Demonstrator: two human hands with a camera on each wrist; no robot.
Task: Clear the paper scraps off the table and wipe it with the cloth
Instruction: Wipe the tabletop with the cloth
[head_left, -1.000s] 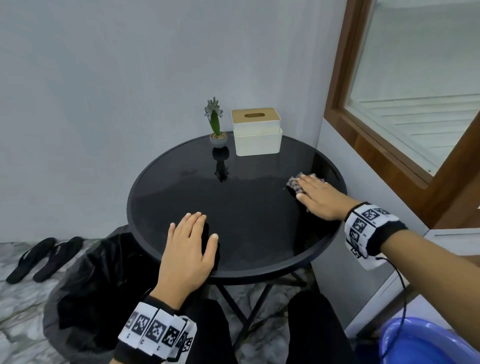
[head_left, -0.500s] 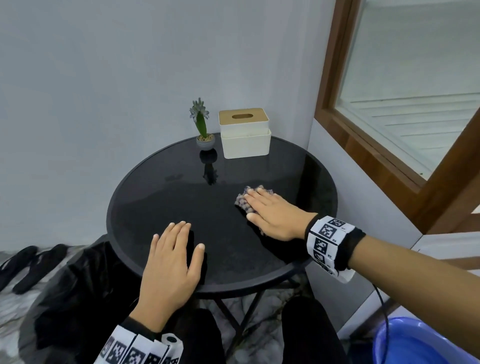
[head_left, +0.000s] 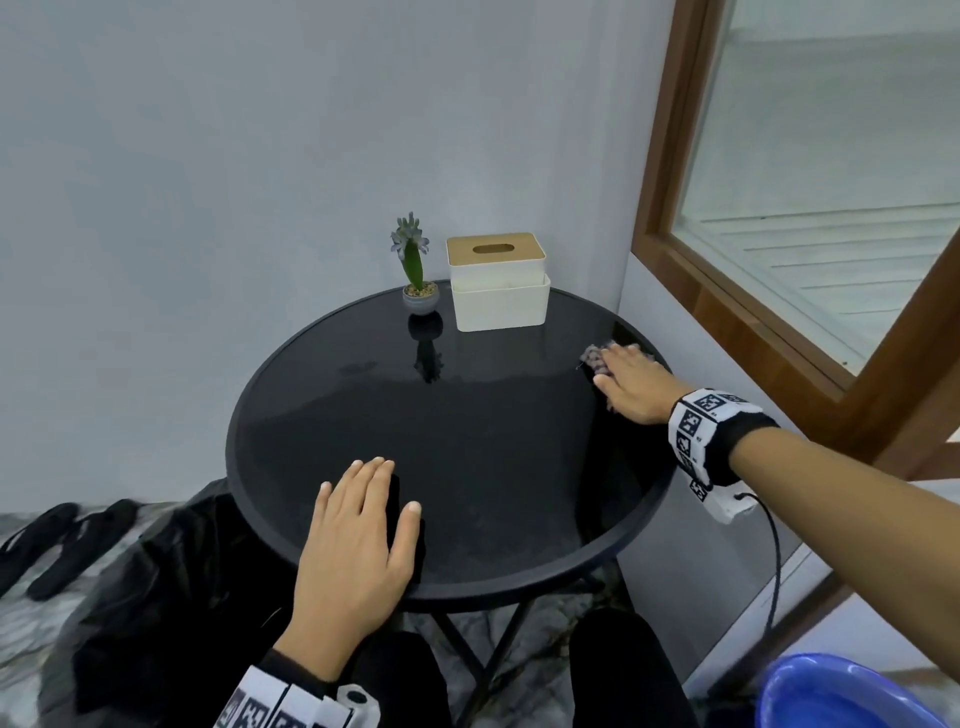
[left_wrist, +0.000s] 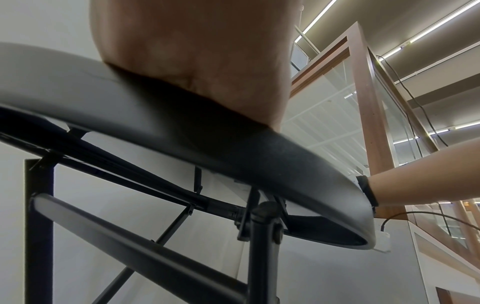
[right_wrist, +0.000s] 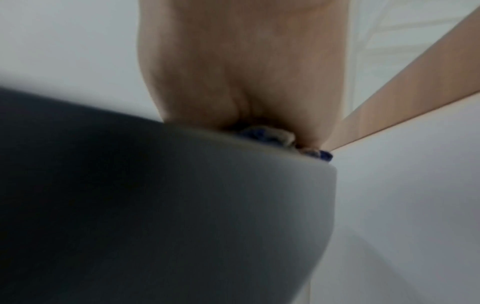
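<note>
A: Head view: right hand (head_left: 636, 387) is laid flat on the cloth (head_left: 594, 359) at the right rim of the tabletop (head_left: 467, 441), fingers (head_left: 621, 358) straight and together, nothing pinched.

B: Left hand (head_left: 358, 540)?

A: Pressed flat on the near edge, fingers straight and close, thumb out; tabletop is steadied. No paper scraps are seen on it.

B: Wiping tips?

A: Even palm pressure should be kept, cloth bunched fully under the hand, strokes overlapped across the glass. Plant pot (head_left: 420, 298) and tissue box (head_left: 497, 283) at the back should be skirted, not knocked. Rim strip by the wall is easily missed.
</note>
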